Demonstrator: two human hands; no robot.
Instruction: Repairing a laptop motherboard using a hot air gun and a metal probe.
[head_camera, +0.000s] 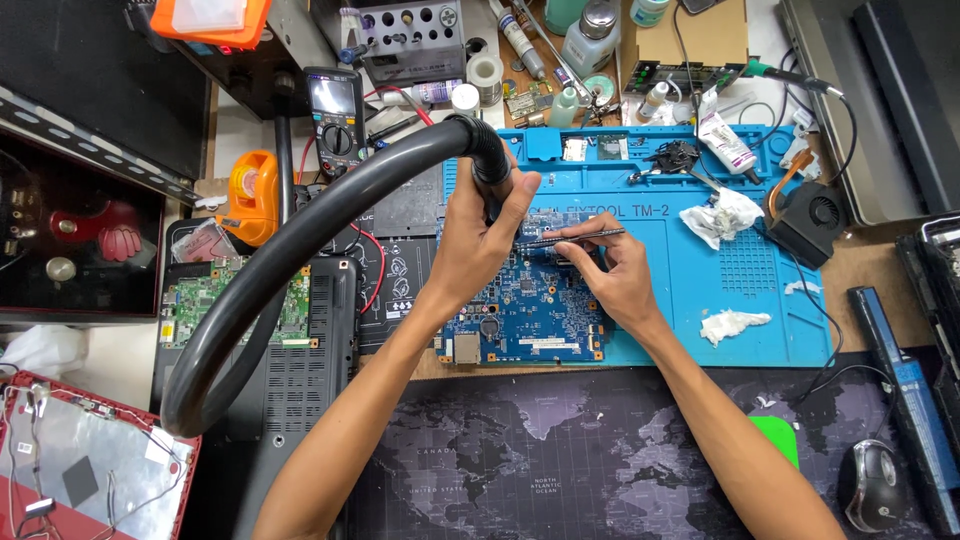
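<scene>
Hands (480, 235) (612, 268) hold hose (300, 240) and tweezers (580, 236) over circuit board (525, 320)

Multimeter screen (333, 95): small dark rectangle on the black meter, up at your far left, leaning by the pole.
White tube (727, 143): lies slanted on your blue mat's far right corner, printed label.
Glass bottle (590, 38): stands at your bench's back edge, pale label, metal cap.

A single head-worn camera looks almost straight down from above the workbench, fairly near. The blue mat (700, 270) lies at centre and right, the dark map-printed pad (560, 450) along the near edge, and both forearms enter from below.
</scene>
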